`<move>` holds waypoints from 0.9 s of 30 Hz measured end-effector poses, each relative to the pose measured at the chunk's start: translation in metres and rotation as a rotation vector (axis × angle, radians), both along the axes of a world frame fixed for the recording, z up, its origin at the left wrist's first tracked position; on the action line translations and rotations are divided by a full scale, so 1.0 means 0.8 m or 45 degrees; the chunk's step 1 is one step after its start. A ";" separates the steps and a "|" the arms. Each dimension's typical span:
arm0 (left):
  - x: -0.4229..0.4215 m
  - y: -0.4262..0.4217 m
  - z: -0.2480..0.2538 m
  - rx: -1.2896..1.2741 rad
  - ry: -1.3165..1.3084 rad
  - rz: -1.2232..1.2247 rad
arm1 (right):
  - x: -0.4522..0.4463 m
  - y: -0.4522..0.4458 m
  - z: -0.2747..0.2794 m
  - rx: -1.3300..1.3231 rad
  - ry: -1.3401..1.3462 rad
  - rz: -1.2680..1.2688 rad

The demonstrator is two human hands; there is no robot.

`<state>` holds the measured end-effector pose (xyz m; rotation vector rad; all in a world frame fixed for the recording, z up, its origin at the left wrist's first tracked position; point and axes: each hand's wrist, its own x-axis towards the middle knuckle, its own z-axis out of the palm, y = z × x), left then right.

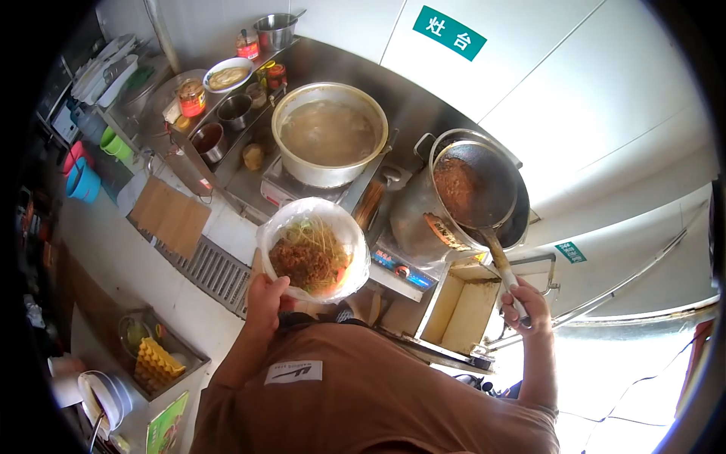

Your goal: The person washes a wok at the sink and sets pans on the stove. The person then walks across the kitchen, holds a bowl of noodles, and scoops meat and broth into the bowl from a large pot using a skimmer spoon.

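My left hand (pixel 266 296) grips the edge of a bowl lined with a clear plastic bag (pixel 358 261), thumb on the rim. Inside the bowl lie noodles (pixel 321 234), some green shreds and a heap of brown minced topping (pixel 302 265). My right hand (pixel 527 305) is wrapped round the handle of a small pan (pixel 497 178), which is tilted at the mouth of a tall metal pot (pixel 412 223). Brown minced sauce (pixel 456 185) lies in the pan. Whether the pan rests on the pot's rim, I cannot tell.
A wide pot of cloudy liquid (pixel 333 132) stands on a burner behind the bowl. Jars (pixel 190 98), metal tubs (pixel 208 142) and a white dish (pixel 228 76) line the back left. A wooden board (pixel 171 217) lies left; an open metal drawer (pixel 450 303) sits below the pan's handle.
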<state>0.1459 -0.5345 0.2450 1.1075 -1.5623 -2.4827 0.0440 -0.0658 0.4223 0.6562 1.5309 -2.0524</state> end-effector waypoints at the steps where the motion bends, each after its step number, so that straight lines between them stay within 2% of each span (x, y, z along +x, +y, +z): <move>1: 0.000 -0.001 0.002 -0.003 -0.001 -0.002 | 0.001 -0.003 0.004 0.011 0.007 0.029; 7: 0.010 -0.010 -0.002 -0.013 -0.012 -0.004 | 0.006 -0.022 0.004 0.069 0.034 0.067; 10: 0.010 -0.016 -0.006 -0.027 -0.008 0.001 | 0.007 -0.008 -0.002 -0.048 0.036 -0.017; 12: 0.011 -0.016 -0.003 -0.010 -0.010 0.011 | 0.014 -0.022 -0.004 -0.021 0.071 -0.045; 14: 0.012 -0.021 -0.006 -0.012 -0.007 0.005 | 0.021 -0.041 0.000 0.151 0.139 0.074; 15: 0.012 -0.024 -0.007 -0.015 -0.003 0.005 | 0.019 -0.033 -0.001 0.187 0.081 -0.041; 16: 0.012 -0.026 -0.007 -0.014 -0.002 -0.002 | 0.018 -0.028 0.003 0.047 0.107 -0.040; 23: 0.011 -0.039 -0.010 -0.006 -0.062 -0.086 | 0.039 -0.053 0.007 0.190 0.314 -0.110; 27: 0.012 -0.044 -0.014 0.021 -0.054 -0.104 | 0.039 -0.061 -0.017 0.219 0.381 -0.203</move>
